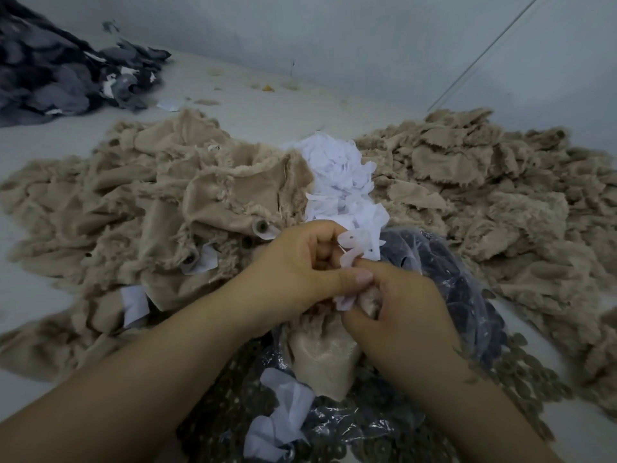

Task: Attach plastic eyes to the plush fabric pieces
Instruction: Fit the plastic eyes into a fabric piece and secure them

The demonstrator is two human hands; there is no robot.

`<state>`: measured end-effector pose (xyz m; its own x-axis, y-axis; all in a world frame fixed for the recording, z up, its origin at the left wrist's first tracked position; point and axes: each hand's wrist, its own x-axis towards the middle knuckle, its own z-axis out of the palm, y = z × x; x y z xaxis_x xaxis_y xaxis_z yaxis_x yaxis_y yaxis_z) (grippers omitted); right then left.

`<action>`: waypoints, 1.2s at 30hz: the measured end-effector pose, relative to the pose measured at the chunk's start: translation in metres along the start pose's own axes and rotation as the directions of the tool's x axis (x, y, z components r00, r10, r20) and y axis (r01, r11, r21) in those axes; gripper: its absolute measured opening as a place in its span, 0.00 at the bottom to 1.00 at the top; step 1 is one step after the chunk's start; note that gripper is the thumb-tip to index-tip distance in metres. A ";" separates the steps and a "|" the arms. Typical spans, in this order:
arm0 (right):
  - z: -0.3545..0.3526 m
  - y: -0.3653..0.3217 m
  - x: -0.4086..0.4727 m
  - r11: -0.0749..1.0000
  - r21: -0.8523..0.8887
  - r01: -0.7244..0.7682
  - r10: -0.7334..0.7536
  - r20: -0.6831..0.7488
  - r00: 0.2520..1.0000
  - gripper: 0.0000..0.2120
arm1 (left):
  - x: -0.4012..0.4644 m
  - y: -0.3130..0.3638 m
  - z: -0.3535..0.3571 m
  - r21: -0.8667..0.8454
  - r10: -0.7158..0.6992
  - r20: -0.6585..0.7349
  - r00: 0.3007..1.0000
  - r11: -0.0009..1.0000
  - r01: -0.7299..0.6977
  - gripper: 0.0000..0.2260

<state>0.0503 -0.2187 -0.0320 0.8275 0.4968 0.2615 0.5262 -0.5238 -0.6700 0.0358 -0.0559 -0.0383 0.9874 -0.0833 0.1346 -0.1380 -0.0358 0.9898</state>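
— Both hands met near the tabletop's front edge: left hand (293, 262) curled, right hand (397, 309) below it, each grip pinching the white backing piece (357, 248).

— Which way did it run?

— Upright, long axis leaning away, over a beige plush piece (320, 359).

— Around them?

— Plush piles left (140, 208) and right (500, 195), white scraps (337, 175) between, a plastic bag of dark parts (450, 269) beneath.
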 end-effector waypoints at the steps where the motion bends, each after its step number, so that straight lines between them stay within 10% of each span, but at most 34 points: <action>1: 0.000 0.000 0.000 1.000 -0.005 0.008 -0.008 -0.007 1.000 0.08 | -0.001 0.000 0.001 0.008 -0.004 -0.001 1.000 1.000 0.004 0.09; 11: -0.001 0.004 0.000 0.998 0.008 -0.066 0.066 -0.037 0.997 0.18 | 0.000 0.004 -0.010 -0.182 -0.132 -0.142 0.981 0.978 0.105 0.11; 23: -0.006 -0.001 -0.003 0.996 0.083 -0.019 0.019 0.000 1.000 0.45 | -0.002 0.002 -0.009 0.417 0.016 -0.108 0.994 0.909 0.031 0.07; 36: 0.000 0.012 0.002 0.996 0.072 -0.044 0.053 -0.126 0.991 0.08 | -0.008 0.009 -0.024 0.333 -0.004 -0.026 1.000 0.943 0.012 0.07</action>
<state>0.0585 -0.2238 -0.0400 0.8723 0.3770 0.3114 0.4738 -0.4941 -0.7290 0.0281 -0.0314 -0.0292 0.9896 -0.0568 0.1319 -0.1436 -0.3663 0.9193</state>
